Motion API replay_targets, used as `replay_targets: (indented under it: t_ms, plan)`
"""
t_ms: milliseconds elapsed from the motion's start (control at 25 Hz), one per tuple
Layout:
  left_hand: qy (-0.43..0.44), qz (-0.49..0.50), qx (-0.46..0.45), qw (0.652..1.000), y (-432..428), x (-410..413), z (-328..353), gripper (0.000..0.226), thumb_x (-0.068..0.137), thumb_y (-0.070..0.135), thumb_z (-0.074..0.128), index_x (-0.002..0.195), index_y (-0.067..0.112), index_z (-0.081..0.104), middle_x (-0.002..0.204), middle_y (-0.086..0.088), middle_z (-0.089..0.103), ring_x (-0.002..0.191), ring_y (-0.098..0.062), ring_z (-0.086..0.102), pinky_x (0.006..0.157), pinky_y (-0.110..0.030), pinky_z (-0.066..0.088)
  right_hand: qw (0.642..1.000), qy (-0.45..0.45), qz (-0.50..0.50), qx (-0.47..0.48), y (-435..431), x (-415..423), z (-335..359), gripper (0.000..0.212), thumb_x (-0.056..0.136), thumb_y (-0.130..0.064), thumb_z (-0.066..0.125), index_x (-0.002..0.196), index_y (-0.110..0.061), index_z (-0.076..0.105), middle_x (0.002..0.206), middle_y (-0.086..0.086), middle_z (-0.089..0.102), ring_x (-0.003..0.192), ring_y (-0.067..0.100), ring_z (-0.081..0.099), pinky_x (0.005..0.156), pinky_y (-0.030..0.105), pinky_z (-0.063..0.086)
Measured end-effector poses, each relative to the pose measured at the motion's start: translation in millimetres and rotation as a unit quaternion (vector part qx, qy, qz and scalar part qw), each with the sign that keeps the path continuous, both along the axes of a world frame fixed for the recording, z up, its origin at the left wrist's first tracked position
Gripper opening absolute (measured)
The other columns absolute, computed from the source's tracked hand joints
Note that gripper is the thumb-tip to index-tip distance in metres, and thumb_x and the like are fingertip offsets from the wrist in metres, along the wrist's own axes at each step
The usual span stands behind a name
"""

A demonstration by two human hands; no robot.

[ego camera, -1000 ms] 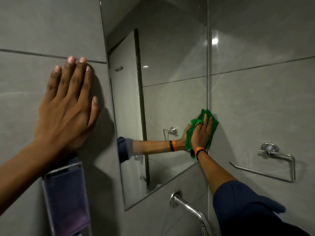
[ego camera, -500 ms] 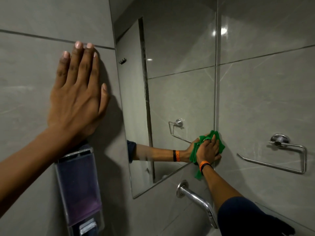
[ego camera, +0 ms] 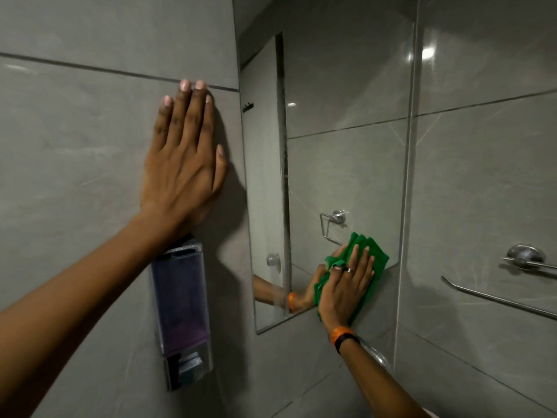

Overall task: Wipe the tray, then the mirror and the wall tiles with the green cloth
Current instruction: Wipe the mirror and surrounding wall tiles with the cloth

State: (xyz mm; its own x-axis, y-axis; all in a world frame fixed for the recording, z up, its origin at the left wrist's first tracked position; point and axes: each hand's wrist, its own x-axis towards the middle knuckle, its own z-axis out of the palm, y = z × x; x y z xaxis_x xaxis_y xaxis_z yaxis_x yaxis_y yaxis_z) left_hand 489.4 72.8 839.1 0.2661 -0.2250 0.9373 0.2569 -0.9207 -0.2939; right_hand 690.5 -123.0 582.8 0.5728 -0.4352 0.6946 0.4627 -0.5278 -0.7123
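A frameless mirror [ego camera: 337,95] hangs on grey wall tiles [ego camera: 90,152]. My right hand [ego camera: 346,285] presses the crumpled green cloth [ego camera: 375,257] flat against the mirror's lower right corner, where the cloth overlaps the bottom edge onto the tile. My left hand [ego camera: 184,158] lies flat on the tile to the left of the mirror, fingers together and pointing up, holding nothing. The mirror reflects my right arm and the cloth. No tray is in view.
A wall-mounted soap dispenser [ego camera: 180,309] with purple liquid sits just below my left wrist. A chrome towel ring [ego camera: 524,260] is fixed to the right-hand wall. A chrome tap spout [ego camera: 378,359] shows partly behind my right forearm.
My right hand and the cloth slid down and leftward from the mirror's right edge to its lower right corner. My left hand stays planted on the tile; the view shifted left.
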Motion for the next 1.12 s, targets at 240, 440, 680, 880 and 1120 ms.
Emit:
replay_targets:
  t_ms: [240, 440, 680, 880, 1120]
  plan:
    - [0.008, 0.028, -0.004, 1.000, 0, -5, 0, 0.068, 0.107, 0.037, 0.021, 0.162, 0.001, 0.001, 0.172, -0.020, 0.000, 0.160, -0.031, -0.001, 0.130, -0.044, 0.000, 0.991, -0.106, 0.059, -0.062, 61, -73, -1, 0.061, 0.100, -0.031, 0.025, 0.157, -0.011, 0.025, 0.168, 0.011, 0.019, 0.157, 0.032, 0.010, 0.128, 0.052, 0.011]
    - [0.022, 0.040, -0.003, 0.999, 0, -6, -3, 0.069, 0.106, 0.035, 0.022, 0.161, 0.000, 0.002, 0.172, -0.021, 0.001, 0.160, -0.032, 0.000, 0.131, -0.045, 0.002, 0.990, -0.111, 0.080, -0.046, 97, -117, 13, 0.059, 0.100, -0.027, 0.028, 0.157, -0.012, 0.025, 0.169, 0.007, 0.017, 0.157, 0.032, 0.011, 0.127, 0.054, 0.016]
    - [0.032, 0.047, -0.004, 0.998, -1, -8, -7, 0.069, 0.105, 0.035, 0.024, 0.161, -0.001, 0.004, 0.172, -0.021, 0.002, 0.160, -0.030, 0.000, 0.131, -0.044, 0.003, 0.990, -0.120, 0.076, 0.015, 112, -126, 74, 0.059, 0.102, -0.029, 0.032, 0.158, -0.010, 0.023, 0.169, 0.007, 0.020, 0.157, 0.027, 0.010, 0.125, 0.054, 0.020]
    - [-0.011, 0.043, 0.013, 0.999, 0, -9, -1, 0.067, 0.103, 0.033, 0.024, 0.160, -0.003, 0.016, 0.170, -0.021, 0.014, 0.158, -0.031, 0.011, 0.130, -0.044, 0.008, 0.986, -0.150, 0.077, 0.017, 113, -118, 175, 0.063, 0.101, -0.032, 0.037, 0.158, -0.011, 0.022, 0.169, 0.007, 0.019, 0.158, 0.024, 0.006, 0.128, 0.051, 0.016]
    - [-0.033, 0.043, 0.024, 0.998, 3, -11, 14, 0.066, 0.102, 0.031, 0.029, 0.157, -0.005, 0.025, 0.167, -0.024, 0.023, 0.156, -0.035, 0.020, 0.127, -0.045, 0.014, 0.977, -0.193, 0.086, 0.012, 110, -105, 301, 0.066, 0.101, -0.039, 0.040, 0.158, -0.012, 0.021, 0.169, 0.007, 0.019, 0.158, 0.027, 0.006, 0.129, 0.051, 0.013]
